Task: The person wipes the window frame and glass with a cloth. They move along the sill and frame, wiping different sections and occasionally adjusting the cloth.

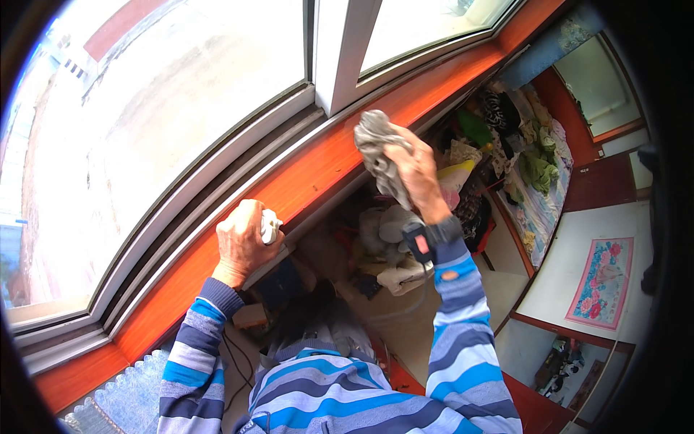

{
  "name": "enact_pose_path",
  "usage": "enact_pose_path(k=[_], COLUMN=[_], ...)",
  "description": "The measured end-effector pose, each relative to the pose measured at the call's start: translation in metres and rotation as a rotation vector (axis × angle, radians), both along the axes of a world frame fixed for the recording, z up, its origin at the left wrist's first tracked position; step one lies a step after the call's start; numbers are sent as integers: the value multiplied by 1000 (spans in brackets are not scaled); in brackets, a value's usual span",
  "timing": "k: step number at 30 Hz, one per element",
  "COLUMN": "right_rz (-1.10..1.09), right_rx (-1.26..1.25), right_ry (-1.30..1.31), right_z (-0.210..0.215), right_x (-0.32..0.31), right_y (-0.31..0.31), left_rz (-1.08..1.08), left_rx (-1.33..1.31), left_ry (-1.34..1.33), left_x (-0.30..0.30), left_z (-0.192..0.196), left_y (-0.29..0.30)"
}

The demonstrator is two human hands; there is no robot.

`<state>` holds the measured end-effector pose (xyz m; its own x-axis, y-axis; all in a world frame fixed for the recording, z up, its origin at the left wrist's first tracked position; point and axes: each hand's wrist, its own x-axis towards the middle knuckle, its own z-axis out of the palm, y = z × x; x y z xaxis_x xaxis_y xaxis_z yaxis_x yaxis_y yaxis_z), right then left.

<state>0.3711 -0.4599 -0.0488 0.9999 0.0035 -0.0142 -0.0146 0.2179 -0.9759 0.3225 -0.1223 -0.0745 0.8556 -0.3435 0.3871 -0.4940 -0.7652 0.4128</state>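
Observation:
My right hand (418,173) is closed round a crumpled grey rag (377,148), which hangs over the inner edge of an orange-red window sill (307,177). Farther left and nearer to me, my left hand (244,237) is a fist at the same sill. A white, crumpled piece, perhaps cloth or paper, (270,227) pokes out between its fingers. Both forearms are in striped blue sleeves, and a dark band with a small device (418,240) sits round my right wrist.
Beyond the sill runs a grey sliding track (238,155) below large window panes. A bed (538,217) heaped with clothes stands at the right. Bags and bundles (390,242) lie on the floor below the sill. A white surface with a floral mat (601,282) is at far right.

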Motion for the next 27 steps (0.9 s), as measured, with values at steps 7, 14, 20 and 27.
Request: enact_pose_path(k=[7,14,20,27], right_rz=[-108,173,249,-190], right_rx=[-1058,-769,-526,-569], right_ry=[-527,-652,-317,-205], right_z=[-50,-29,-21,-5], right_x=[19,-46,-85,-36], right_y=[69,94,67,21], left_rz=[-1,3,8,16], left_rx=[-4,-44,-62,-64], left_ry=[22,28,34,48], left_x=[0,-1,-1,-2], left_z=[-2,-3,-5,-4], left_y=[1,2,3,2])
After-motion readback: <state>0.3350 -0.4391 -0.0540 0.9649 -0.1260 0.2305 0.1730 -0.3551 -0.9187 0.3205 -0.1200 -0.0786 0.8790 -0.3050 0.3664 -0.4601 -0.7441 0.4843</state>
